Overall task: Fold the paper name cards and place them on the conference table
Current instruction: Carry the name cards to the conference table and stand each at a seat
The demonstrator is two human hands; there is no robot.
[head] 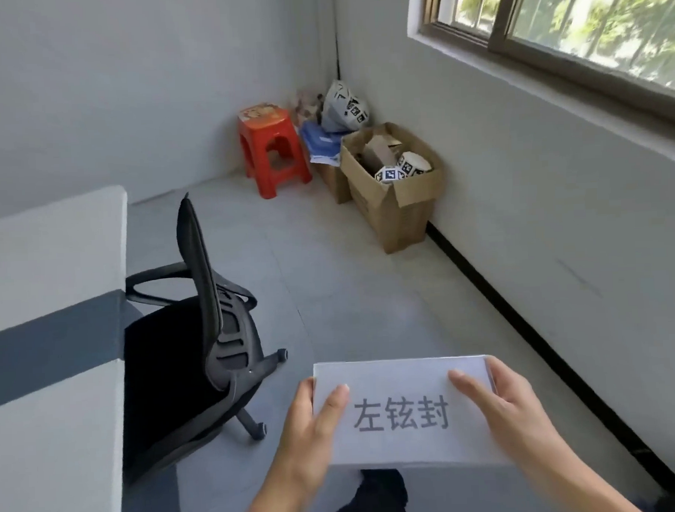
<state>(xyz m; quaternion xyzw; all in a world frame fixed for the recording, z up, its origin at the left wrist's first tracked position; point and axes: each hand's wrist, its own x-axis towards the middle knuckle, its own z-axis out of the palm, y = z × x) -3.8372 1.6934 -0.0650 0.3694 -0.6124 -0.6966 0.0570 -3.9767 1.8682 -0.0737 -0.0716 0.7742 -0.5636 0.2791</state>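
Name card appears folded, clamped between left hand and right hand; placement on table, left of them, outstanding

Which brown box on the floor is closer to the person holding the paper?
The bigger open cardboard box by the window wall, holding the black-and-white patterned balls. The other brown box sits behind it, nearer the red stool, with blue things piled on top.

White card (grey characters), red stool
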